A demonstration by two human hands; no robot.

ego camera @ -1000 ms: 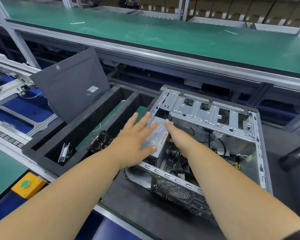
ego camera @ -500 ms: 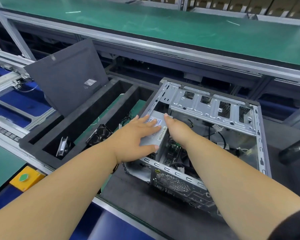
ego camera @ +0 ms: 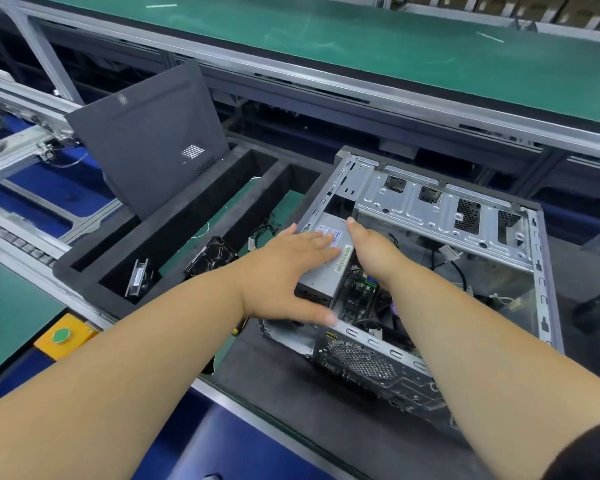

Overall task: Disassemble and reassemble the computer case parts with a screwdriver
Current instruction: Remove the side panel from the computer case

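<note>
Hands first, from the head camera: my left hand (ego camera: 284,268) lies flat on the power supply (ego camera: 326,261), fingers straight and slightly spread across its labelled top, thumb stretched out near along the case rail. That grey box sits in the near-left corner of the open computer case (ego camera: 440,271), its long axis running near to far — directly under my left palm. My right hand (ego camera: 371,251) reaches in along the box's right face; only the thumb shows, so I cannot tell how its fingers lie. Both forearms stretch forward — I judge the left hand better placed to shift it.
</note>
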